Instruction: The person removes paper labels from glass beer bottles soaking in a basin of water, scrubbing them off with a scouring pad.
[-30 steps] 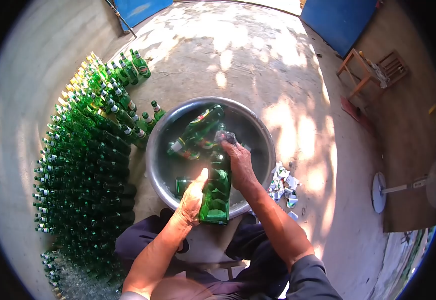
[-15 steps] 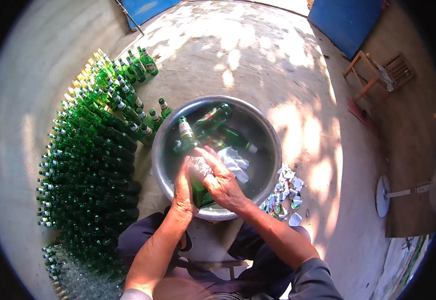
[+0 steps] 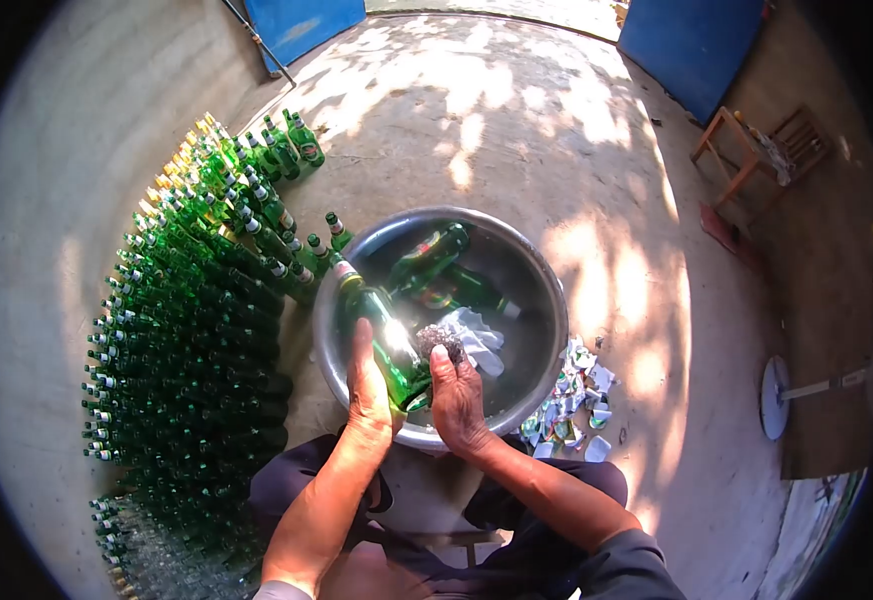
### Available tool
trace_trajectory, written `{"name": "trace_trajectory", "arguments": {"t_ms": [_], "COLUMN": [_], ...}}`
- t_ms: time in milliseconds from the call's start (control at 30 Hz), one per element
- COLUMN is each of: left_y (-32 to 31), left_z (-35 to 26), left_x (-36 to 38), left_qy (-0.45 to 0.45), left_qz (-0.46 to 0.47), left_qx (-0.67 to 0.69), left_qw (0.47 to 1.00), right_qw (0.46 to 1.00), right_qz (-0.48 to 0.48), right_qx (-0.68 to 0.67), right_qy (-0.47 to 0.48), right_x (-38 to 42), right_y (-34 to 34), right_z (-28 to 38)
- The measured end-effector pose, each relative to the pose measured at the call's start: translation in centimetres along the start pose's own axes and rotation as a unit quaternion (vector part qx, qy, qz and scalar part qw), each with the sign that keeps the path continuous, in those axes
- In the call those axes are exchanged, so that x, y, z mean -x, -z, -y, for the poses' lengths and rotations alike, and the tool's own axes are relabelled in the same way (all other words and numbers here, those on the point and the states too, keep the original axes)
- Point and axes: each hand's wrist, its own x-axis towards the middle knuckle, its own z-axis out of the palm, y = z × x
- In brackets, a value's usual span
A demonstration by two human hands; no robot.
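Over the near left part of a metal basin, my left hand is wrapped round a green bottle, whose neck leans up and to the left. Beside it, my right hand grips a dark, shiny scouring pad near the lower part of the bottle. Other green bottles lie in the basin's water beyond my hands. White gloves or cloth lie there too, just right of the pad.
Rows of green bottles stand on the floor at the left. Torn labels are heaped right of the basin. A wooden chair and a fan are farther right. Blue doors stand at the back.
My hands have moved apart. The bottle now shows along its length, tilted to the left, and the pad has shifted right with my right hand. The view has moved slightly.
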Motion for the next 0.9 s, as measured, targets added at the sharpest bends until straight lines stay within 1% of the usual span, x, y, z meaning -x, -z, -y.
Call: {"name": "trace_trajectory", "arguments": {"t_ms": [33,67,133,167,200,267,300,333,400,433,467,500,533,567,600,633,667,733,767,800,833,867,900], "left_y": [-0.3,-0.2,-0.3,-0.5,-0.8,-0.7,-0.5,-0.5,-0.5,-0.5,-0.3,0.1,0.3,0.4,0.4,0.4,0.3,-0.8,-1.0,-1.2,-1.3,-1.2,-1.2], "left_z": [-0.1,-0.1,-0.4,0.1,0.6,1.9,2.0,1.9,1.7,1.9,1.9,1.8,1.7,1.8,1.8,1.9,1.8,1.3,1.4,1.4,1.4,1.4,1.2], "left_x": [0.2,0.3,0.7,1.7,2.6,3.6,3.8,3.8,3.7,3.5,3.3,3.2,3.1,3.0,3.0,3.1,3.2,3.8,3.9,4.0,4.1,4.2,4.4], "left_qy": [0.009,0.016,0.085,0.083,0.071,0.092,0.136,0.137,0.218,0.230,0.230,0.258,0.286,0.288,0.290,0.292,0.294,0.282,0.283,0.251,0.217,0.217,0.150], "left_qz": [0.026,0.065,0.121,0.115,0.130,0.126,0.127,0.127,0.140,0.144,0.145,0.165,0.186,0.186,0.219,0.251,0.250,0.196,0.197,0.176,0.155,0.155,0.159], "left_qx": [0.008,0.013,0.029,0.004,-0.050,-0.093,-0.088,-0.086,-0.027,-0.001,-0.002,0.021,0.042,0.041,0.051,0.062,0.062,-0.010,-0.010,-0.063,-0.115,-0.115,-0.235], "left_qw": [1.000,0.998,0.989,0.990,0.988,0.983,0.979,0.979,0.966,0.963,0.962,0.952,0.939,0.939,0.930,0.921,0.920,0.939,0.939,0.950,0.957,0.957,0.947], "right_qw": [0.998,0.997,0.995,0.995,0.997,0.996,0.994,0.994,0.996,0.994,0.994,0.971,0.926,0.909,0.909,0.922,0.933,0.943,0.951,0.951,0.968,0.981,0.981], "right_qz": [-0.015,-0.016,0.066,0.053,0.017,0.004,-0.006,-0.006,0.027,0.041,0.040,0.083,0.124,0.118,0.116,0.098,0.081,0.066,0.052,0.051,0.030,0.010,0.011], "right_qx": [0.065,0.065,0.077,0.084,0.068,0.092,0.097,0.099,0.032,-0.043,-0.043,-0.170,-0.293,-0.330,-0.332,-0.311,-0.289,-0.270,-0.251,-0.251,-0.205,-0.157,-0.157], "right_qy": [0.023,0.024,-0.004,-0.023,0.013,0.004,0.042,0.042,-0.084,-0.088,-0.087,-0.147,-0.202,-0.223,-0.223,-0.210,-0.197,-0.184,-0.170,-0.170,-0.142,-0.113,-0.113], "right_x": [-0.4,-0.9,-1.7,-2.1,-2.9,-4.3,-5.5,-6.0,-6.6,-6.8,-7.1,-7.4,-7.7,-7.9,-7.9,-7.9,-7.9,-8.1,-8.1,-8.1,-8.2,-8.2,-8.1], "right_y": [0.2,0.7,1.4,1.4,1.4,2.6,3.3,3.8,4.6,4.9,5.4,6.0,6.4,6.5,6.5,6.4,6.3,6.4,6.4,6.4,6.4,6.3,6.0], "right_z": [0.3,0.8,2.0,2.7,1.8,2.3,0.8,1.1,1.7,1.2,1.0,0.9,0.9,0.7,0.7,0.8,0.9,1.2,1.3,1.3,1.4,1.4,1.8]}}
